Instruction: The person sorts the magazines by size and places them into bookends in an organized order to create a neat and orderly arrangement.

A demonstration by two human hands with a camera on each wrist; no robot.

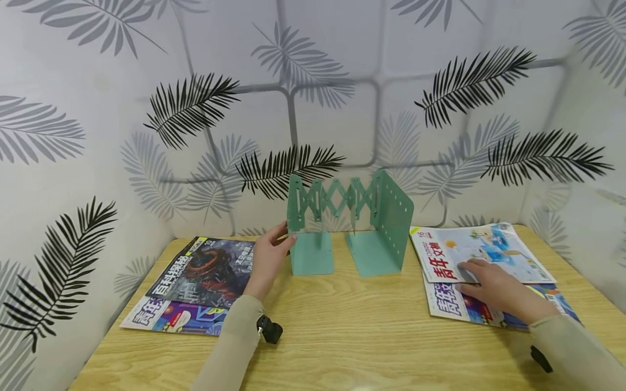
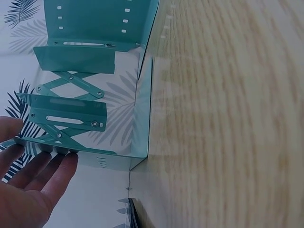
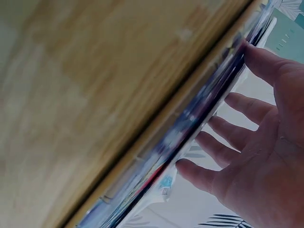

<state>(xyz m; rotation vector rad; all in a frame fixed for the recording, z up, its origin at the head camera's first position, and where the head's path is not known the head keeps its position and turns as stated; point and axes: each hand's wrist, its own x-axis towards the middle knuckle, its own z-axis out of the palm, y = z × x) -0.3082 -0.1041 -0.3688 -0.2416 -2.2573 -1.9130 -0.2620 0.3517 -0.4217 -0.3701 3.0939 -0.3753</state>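
A mint-green expandable metal bookend (image 1: 374, 252) stands upright near the wall, its end plates joined by a scissor lattice (image 2: 76, 85). At its left end plate, my left hand (image 1: 271, 255) has its thumb at the edge and its fingers (image 2: 61, 171) against the outer face. My right hand (image 1: 499, 288) rests on the right-hand magazines, fingers (image 3: 228, 128) spread over the white-and-blue top magazine (image 1: 484, 252). The right thumb lies at that magazine's near edge, over a purple magazine (image 1: 442, 301) beneath. Nothing is lifted there.
To the left, a dark-covered magazine (image 1: 205, 271) overlaps a purple one (image 1: 166, 316) on the wooden table (image 1: 352, 326). The feather-patterned wall (image 1: 332, 125) stands right behind the bookend. A small black device is strapped to each wrist.
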